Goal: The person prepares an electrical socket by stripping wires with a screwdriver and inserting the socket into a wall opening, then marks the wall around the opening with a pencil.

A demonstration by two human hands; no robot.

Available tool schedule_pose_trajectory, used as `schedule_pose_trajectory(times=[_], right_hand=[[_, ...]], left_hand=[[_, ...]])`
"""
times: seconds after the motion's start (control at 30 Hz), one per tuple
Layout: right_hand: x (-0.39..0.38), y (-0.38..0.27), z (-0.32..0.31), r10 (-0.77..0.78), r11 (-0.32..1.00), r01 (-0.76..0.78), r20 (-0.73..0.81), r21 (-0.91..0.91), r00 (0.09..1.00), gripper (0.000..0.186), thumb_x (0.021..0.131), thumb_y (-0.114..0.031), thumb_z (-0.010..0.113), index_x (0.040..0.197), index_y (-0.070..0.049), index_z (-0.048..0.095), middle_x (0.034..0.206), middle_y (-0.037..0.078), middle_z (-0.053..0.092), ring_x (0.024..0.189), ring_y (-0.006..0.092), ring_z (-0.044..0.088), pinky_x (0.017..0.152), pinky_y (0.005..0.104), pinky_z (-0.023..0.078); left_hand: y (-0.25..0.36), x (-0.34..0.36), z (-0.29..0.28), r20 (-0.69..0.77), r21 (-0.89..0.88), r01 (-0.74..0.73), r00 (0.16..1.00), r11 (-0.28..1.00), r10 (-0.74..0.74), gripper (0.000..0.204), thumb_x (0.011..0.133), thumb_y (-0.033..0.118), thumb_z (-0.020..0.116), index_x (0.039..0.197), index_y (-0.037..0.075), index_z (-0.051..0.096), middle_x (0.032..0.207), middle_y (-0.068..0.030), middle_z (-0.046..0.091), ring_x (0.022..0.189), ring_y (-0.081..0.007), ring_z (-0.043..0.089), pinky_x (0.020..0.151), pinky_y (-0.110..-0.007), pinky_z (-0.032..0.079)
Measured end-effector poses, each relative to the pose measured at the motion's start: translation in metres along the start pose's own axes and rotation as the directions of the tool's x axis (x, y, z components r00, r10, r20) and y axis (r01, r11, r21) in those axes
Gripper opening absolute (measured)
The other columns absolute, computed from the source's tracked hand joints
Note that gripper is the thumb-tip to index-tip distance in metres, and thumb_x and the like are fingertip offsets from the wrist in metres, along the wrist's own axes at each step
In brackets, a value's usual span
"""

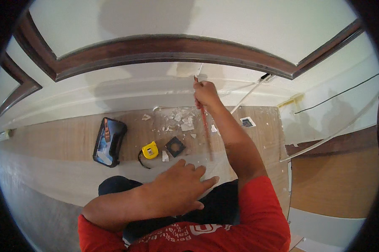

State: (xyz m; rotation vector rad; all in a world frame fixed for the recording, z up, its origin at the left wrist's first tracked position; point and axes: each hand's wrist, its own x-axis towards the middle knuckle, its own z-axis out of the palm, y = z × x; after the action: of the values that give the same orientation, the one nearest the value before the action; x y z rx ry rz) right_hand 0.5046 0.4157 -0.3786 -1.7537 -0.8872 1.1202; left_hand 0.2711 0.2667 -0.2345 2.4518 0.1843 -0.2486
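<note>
My right hand [205, 93] is closed around a long, thin reddish rod [206, 126] and reaches out to the lower wall. The rod's upper end is by a pale worn patch [188, 69] under the dark wood trim, and its lower part slants back toward me; I cannot tell its exact kind. Over my lap hovers my left hand [181, 185], empty, with fingers apart. Just beyond it lie a yellow tape measure [150, 150] with a black strap, a black square plate with a round hole [170, 144], and a white chip [165, 156].
Broken plaster pieces [185, 122] litter the wood-look floor by the wall. A black-edged tool case [109, 142] lies at left. A small white-framed square piece [247, 122] sits at right, near a white cable [246, 97]. Brown wood trim [156, 50] crosses the wall.
</note>
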Motion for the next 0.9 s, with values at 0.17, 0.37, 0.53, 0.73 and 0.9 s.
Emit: schedule_pose_trajectory(times=[0.17,0.37,0.53,0.73,0.9], right_hand=[[-0.001,-0.008,0.004,0.075,0.967,-0.082,0.04,0.24,0.996,0.025,0.098,-0.024,0.053,0.107,-0.002,0.061,0.058,0.001,0.048,0.04,0.0124,0.042,0.038,0.0299,0.035],[0.0,-0.004,-0.004,0.133,0.898,-0.165,0.105,0.409,0.985,0.029,0.097,-0.025,0.054,0.112,-0.001,0.059,0.056,-0.001,0.044,0.039,0.0109,0.04,0.038,0.0293,0.032],[0.009,-0.001,0.004,0.033,0.981,-0.043,0.057,0.187,0.998,0.028,0.096,-0.024,0.055,0.11,0.0,0.059,0.056,-0.002,0.042,0.039,0.011,0.037,0.037,0.0292,0.031],[0.006,-0.004,-0.009,0.134,0.932,-0.153,0.077,0.33,0.988,0.028,0.095,-0.024,0.057,0.109,0.0,0.058,0.056,-0.001,0.041,0.038,0.0113,0.036,0.036,0.029,0.03],[0.009,0.003,-0.012,0.043,0.958,-0.098,0.2,0.27,0.979,0.028,0.097,-0.024,0.055,0.112,0.0,0.056,0.056,-0.002,0.04,0.038,0.0108,0.036,0.036,0.0287,0.029]], left_hand=[[0.001,0.002,-0.001,0.025,0.013,-0.007,1.0,1.0,0.006,0.069,0.084,0.038,0.071,0.142,0.009,0.047,0.133,-0.0248,0.052,0.117,-0.0404,0.057,0.103,-0.05,0.042],[-0.002,0.001,0.002,-0.05,0.03,-0.024,0.998,0.999,0.025,0.069,0.082,0.038,0.073,0.14,0.008,0.049,0.127,-0.023,0.055,0.111,-0.0381,0.059,0.097,-0.047,0.044],[-0.008,-0.012,0.006,-0.166,0.085,-0.022,0.985,0.996,0.036,0.069,0.079,0.037,0.077,0.136,0.007,0.053,0.117,-0.0195,0.059,0.101,-0.0347,0.063,0.088,-0.045,0.048],[-0.009,-0.028,-0.001,-0.255,0.041,-0.04,0.966,0.998,0.049,0.072,0.077,0.035,0.078,0.138,0.008,0.051,0.119,-0.0203,0.057,0.102,-0.036,0.062,0.089,-0.046,0.048],[0.002,-0.011,0.002,-0.075,0.029,-0.095,0.992,0.995,0.097,0.073,0.08,0.036,0.076,0.142,0.012,0.047,0.133,-0.0244,0.05,0.111,-0.0393,0.059,0.097,-0.047,0.045]])
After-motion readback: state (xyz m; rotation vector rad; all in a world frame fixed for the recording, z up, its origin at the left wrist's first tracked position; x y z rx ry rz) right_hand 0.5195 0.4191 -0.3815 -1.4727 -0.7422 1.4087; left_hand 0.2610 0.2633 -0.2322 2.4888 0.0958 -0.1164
